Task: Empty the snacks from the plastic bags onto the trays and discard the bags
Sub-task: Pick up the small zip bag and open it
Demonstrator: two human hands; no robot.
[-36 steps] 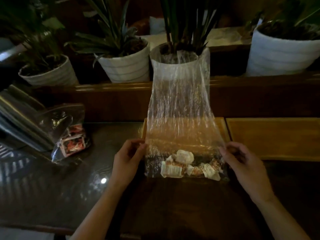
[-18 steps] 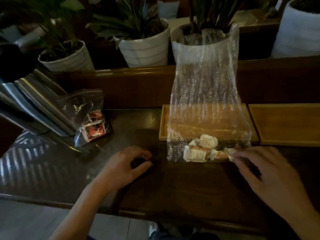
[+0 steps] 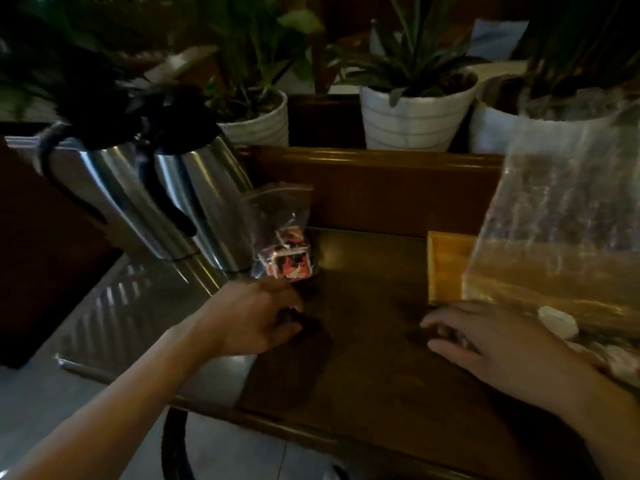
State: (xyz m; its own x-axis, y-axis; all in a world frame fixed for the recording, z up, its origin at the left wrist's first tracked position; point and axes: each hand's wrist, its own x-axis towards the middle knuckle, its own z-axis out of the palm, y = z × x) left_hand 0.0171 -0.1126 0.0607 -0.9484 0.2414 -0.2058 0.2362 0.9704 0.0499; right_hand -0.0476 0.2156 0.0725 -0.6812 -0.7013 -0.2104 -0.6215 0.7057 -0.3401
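Observation:
A small clear bag of red-and-white wrapped snacks (image 3: 284,244) leans against two steel jugs at the table's left. My left hand (image 3: 256,317) rests just below it, fingers loosely curled, nothing visibly in it. A tall clear plastic bag (image 3: 561,216) stands at the right over a wooden tray (image 3: 445,268), with white-wrapped snacks (image 3: 557,322) at its bottom. My right hand (image 3: 498,344) lies flat on the table beside that bag's lower left corner, fingers spread; whether it touches the bag is hidden.
Two steel jugs (image 3: 173,202) with black handles stand at the left on a metal surface (image 3: 114,323). Several white potted plants (image 3: 415,116) line the ledge behind a wooden rail. The dark wooden table (image 3: 363,341) ends near the bottom.
The view swung left. My left hand moved from the tall bag toward the small snack bag. My right hand released the tall bag's corner and now lies flat beside it.

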